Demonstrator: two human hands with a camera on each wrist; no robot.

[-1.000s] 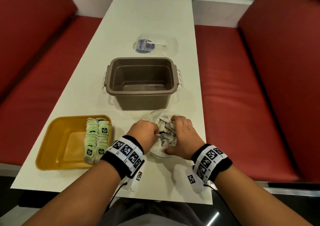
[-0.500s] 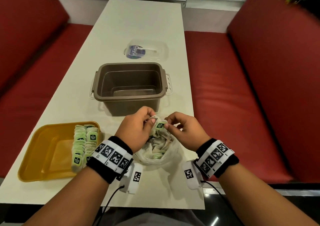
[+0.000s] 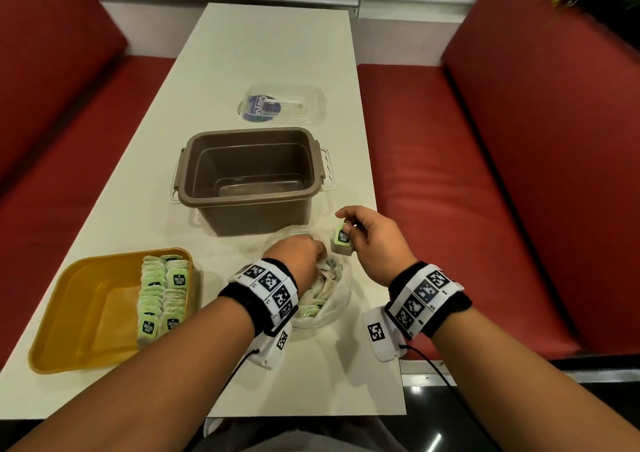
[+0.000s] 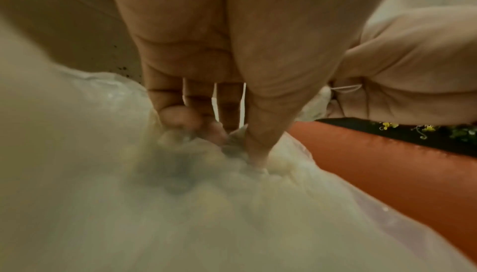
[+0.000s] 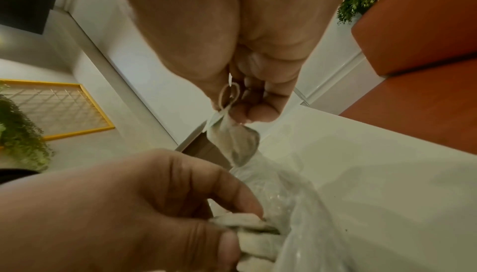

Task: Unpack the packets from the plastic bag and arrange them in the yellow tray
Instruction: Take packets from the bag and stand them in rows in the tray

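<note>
A clear plastic bag (image 3: 341,304) of tea packets lies near the table's front edge. My left hand (image 3: 318,256) is down inside its mouth. The fingers curl round a few packets (image 5: 245,227) there, and the thumb (image 4: 258,143) presses into the pile. Just right of the bag and above it, my right hand (image 3: 346,226) pinches one green-labelled packet (image 3: 343,242). That packet (image 5: 234,141) hangs from the fingertips with its string looped. The yellow tray (image 3: 86,313) sits at the left, with rows of packets (image 3: 162,299) along its right side.
A brown plastic tub (image 3: 252,174) with nothing in it stands just behind the bag. A clear lidded container (image 3: 282,105) lies farther back. Red bench seats flank the white table (image 3: 242,53). The table's right edge is close to my right hand.
My right hand has lifted one packet out of the bag and moved it right. My left hand has let go of that packet and dropped into the bag.
</note>
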